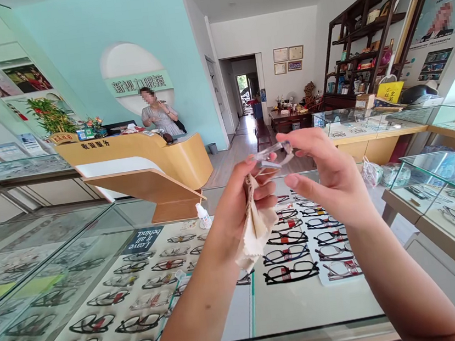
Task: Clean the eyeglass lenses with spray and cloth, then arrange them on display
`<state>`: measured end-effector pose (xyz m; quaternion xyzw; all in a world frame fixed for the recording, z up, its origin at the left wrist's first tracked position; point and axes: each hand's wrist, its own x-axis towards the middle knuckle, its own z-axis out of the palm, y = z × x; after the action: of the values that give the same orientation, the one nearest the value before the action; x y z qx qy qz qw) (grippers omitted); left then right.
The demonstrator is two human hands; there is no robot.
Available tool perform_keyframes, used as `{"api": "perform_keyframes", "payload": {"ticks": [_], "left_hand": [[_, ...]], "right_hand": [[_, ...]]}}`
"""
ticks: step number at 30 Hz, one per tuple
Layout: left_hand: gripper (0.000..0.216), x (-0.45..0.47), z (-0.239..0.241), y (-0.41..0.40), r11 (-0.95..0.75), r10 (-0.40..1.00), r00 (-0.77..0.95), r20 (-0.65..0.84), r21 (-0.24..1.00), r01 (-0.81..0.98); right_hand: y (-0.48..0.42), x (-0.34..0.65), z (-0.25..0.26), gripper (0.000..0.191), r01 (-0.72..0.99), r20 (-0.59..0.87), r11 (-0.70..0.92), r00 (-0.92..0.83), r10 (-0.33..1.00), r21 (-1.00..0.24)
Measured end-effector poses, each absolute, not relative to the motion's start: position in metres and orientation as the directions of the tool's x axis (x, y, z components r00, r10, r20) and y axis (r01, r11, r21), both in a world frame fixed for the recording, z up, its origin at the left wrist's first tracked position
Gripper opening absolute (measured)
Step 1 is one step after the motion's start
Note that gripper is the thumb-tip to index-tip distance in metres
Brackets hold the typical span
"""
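My left hand pinches a pair of clear-framed eyeglasses in front of me. A cream cleaning cloth with zigzag edges is bunched in the same hand and hangs below it. Close by on the right, my right hand has its thumb and fingers apart. Its index fingertip is at the right end of the eyeglasses; whether it touches them I cannot tell. Under both hands lies a glass display counter with rows of eyeglasses inside. A small white bottle stands on the counter, left of my left arm.
Another glass case stands on the right. A person is behind the yellow service desk at the back left. A dark wooden shelf stands by the right wall. On the counter lies a white tray with a teal edge.
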<state>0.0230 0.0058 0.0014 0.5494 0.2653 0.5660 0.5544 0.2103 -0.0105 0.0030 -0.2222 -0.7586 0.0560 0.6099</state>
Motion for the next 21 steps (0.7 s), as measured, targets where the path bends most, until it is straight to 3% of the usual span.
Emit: {"api": "perform_keyframes", "payload": {"ticks": [6, 11, 16, 21], "left_hand": [[0.031, 0.028, 0.003, -0.007, 0.057, 0.923, 0.363, 0.129, 0.886, -0.461], [0.031, 0.02, -0.005, -0.017, 0.309, 0.89, 0.456, -0.018, 0.758, -0.574], [0.032, -0.004, -0.036, -0.034, 0.399, 0.873, 0.485, -0.048, 0.643, -0.654], [0.045, -0.033, -0.07, -0.073, 0.321, 0.928, 0.357, -0.107, 0.713, -0.623]], "right_hand": [[-0.012, 0.207, 0.006, 0.037, 0.341, 0.898, 0.883, -0.185, 0.399, -0.322], [-0.007, 0.204, 0.001, 0.035, 0.267, 0.897, 0.907, -0.217, 0.385, -0.325], [-0.007, 0.175, -0.019, 0.02, 0.192, 0.874, 0.909, -0.258, 0.411, -0.371], [-0.023, 0.151, -0.03, 0.017, 0.112, 0.832, 0.888, -0.313, 0.458, -0.446]]}}
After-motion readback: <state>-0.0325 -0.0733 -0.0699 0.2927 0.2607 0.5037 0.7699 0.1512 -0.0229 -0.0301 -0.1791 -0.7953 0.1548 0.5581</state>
